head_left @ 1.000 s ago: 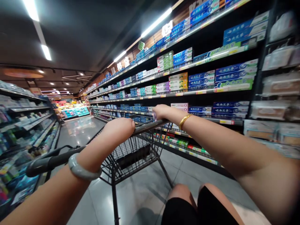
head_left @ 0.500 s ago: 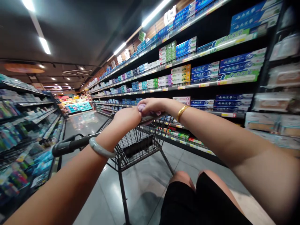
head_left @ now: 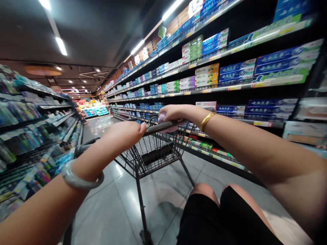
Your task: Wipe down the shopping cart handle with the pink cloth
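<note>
A dark shopping cart (head_left: 155, 153) stands in front of me, its wire basket visible below the handle (head_left: 159, 127). My left hand (head_left: 126, 132) is closed on the left part of this handle, thumb on top and the other fingers hidden. Farther right, my right hand (head_left: 173, 113) rests at the handle with its fingers curled round a small lilac item (head_left: 161, 118), soft-looking and mostly covered. A stretch of bare handle separates the two hands. A grey bangle (head_left: 80, 177) circles the left wrist and a gold one (head_left: 207, 120) the right.
Long shelves (head_left: 245, 85) of boxed goods run along the right side. Hanging packets fill a rack (head_left: 28, 122) on the left. Between them a grey tiled floor (head_left: 107, 204) leads to a bright display (head_left: 95, 110) far ahead. My knees are at the lower right.
My left hand has moved left along the handle, away from my right hand, uncovering the bar between them. The shelves and cart have shifted right in view, and the right-hand shelves look nearer.
</note>
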Tool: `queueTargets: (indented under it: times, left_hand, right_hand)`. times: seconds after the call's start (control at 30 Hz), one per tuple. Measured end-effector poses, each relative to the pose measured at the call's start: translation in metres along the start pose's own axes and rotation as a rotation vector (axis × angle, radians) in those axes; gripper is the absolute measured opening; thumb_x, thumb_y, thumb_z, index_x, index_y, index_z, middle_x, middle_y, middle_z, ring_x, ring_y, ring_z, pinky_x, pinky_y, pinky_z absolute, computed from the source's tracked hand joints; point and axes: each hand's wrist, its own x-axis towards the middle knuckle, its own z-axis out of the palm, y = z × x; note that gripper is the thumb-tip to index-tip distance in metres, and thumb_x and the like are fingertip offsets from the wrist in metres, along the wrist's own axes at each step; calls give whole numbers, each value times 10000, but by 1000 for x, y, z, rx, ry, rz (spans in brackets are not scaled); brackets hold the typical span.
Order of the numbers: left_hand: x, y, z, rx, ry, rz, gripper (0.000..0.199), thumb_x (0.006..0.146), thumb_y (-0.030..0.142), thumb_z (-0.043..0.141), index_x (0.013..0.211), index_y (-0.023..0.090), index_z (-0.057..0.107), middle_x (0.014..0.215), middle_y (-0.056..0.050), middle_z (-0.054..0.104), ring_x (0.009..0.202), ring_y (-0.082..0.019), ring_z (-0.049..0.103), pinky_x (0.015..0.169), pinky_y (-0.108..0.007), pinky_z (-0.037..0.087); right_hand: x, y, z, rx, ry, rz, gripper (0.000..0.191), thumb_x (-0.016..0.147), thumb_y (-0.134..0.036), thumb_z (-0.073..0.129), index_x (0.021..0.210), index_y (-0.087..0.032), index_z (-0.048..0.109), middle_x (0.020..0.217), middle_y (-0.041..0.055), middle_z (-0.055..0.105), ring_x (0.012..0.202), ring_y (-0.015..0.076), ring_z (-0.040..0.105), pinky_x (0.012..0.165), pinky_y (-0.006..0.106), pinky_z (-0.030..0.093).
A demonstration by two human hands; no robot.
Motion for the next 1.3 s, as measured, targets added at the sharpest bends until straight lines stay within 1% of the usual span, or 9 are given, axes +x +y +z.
queueTargets:
  times: [0.17,0.27,0.33,0.43,0.57,0.77,1.03,1.2,1.3]
  left_hand:
    - [0,12,4,7,97,-27,670,1011,478,196,1025,169,791,886,-188,747,801,-318,701,672,-413,512]
    - [-2,28,-5,2,81,-34,597,1023,449,258,1083,174,785,877,-183,743,798,-321,705,687,-420,526]
    - [-2,41,-12,13,78,13,524,1033,382,296,1149,178,763,885,-174,745,807,-312,714,707,-413,529]
    - [1,64,-18,-6,99,67,463,1038,283,318,1211,188,737,920,-175,752,852,-298,723,729,-397,524]
    - [4,87,-22,-67,156,112,511,1065,318,283,1139,163,765,947,-186,752,913,-294,717,744,-392,512]
    - [-14,77,-37,-36,50,180,469,1051,454,382,1077,206,779,960,-157,743,1012,-323,687,864,-434,492]
    - [-10,72,-37,-62,-5,184,575,1030,526,276,1201,194,713,935,-139,747,856,-288,692,792,-401,494]
    - [-7,80,-34,-46,63,170,597,1025,498,238,1189,188,721,958,-161,755,899,-323,711,806,-424,492]
    - [-7,83,-34,-54,59,144,588,1016,507,249,1148,190,727,931,-159,754,887,-330,717,796,-425,493]
  right_hand:
    - [2,-3,7,-53,92,-59,331,782,-275,770,1093,-173,719,744,51,722,549,169,630,459,258,456]
    - [5,9,5,-97,276,51,354,717,-190,805,1058,-158,715,788,60,724,637,181,650,502,252,474]
    - [6,11,6,-11,367,-34,369,749,-164,755,1112,-178,692,855,49,732,665,165,650,530,244,485]
    - [9,11,7,78,406,-179,384,785,-145,708,1161,-206,662,909,33,729,681,143,646,564,238,501]
    - [2,14,3,-47,394,-58,397,712,-132,788,1088,-185,672,864,43,701,651,146,622,541,245,497]
    - [-52,20,13,-30,476,-215,373,752,-155,709,1121,-191,671,966,52,679,662,134,600,534,246,489]
    - [-72,75,33,-23,1015,-328,284,651,-78,610,911,-181,658,954,57,635,927,233,612,882,410,521]
    - [-82,75,64,-106,935,-698,446,696,-50,576,1099,-230,641,1170,69,642,1123,240,595,991,403,494]
    - [-81,85,71,-80,1108,-551,408,712,-53,581,1076,-229,636,1127,78,637,1119,264,584,1016,452,482]
